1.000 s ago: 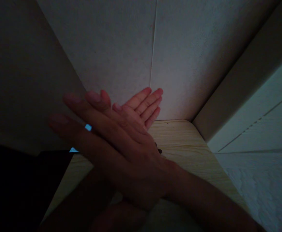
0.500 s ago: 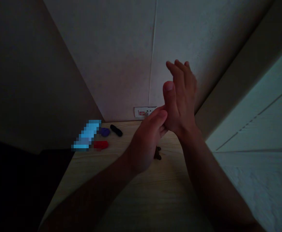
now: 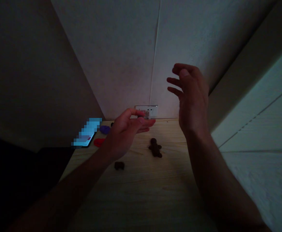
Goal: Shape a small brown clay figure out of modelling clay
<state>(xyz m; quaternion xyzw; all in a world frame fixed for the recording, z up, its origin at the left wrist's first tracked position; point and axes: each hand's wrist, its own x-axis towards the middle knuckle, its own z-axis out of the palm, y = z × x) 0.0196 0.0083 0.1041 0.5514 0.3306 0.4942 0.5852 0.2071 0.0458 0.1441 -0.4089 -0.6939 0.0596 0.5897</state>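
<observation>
My left hand [image 3: 124,133] is over the table's middle, its fingers pointing right. Thumb and fingers close around what looks like a small dark lump [image 3: 140,118], mostly hidden. My right hand [image 3: 194,96] is raised at the right in front of the wall, fingers apart and slightly curled, with nothing visible in it. Between the hands on the table lies a dark brown figure [image 3: 155,148] with a round head and stubby limbs, looking like modelling clay. Below my left wrist sits a small dark brown piece [image 3: 119,165].
A light wooden table [image 3: 141,193] stands against the wall. At its left edge lies a phone with a blurred screen [image 3: 87,130], beside a purple lump [image 3: 104,129] and a red piece [image 3: 98,142]. A socket [image 3: 153,111] is on the wall behind. The light is dim.
My hands were pressed together and have come apart. The left moved left, the right moved a little right and its fingers curled. The brown figure and the small brown piece are now uncovered.
</observation>
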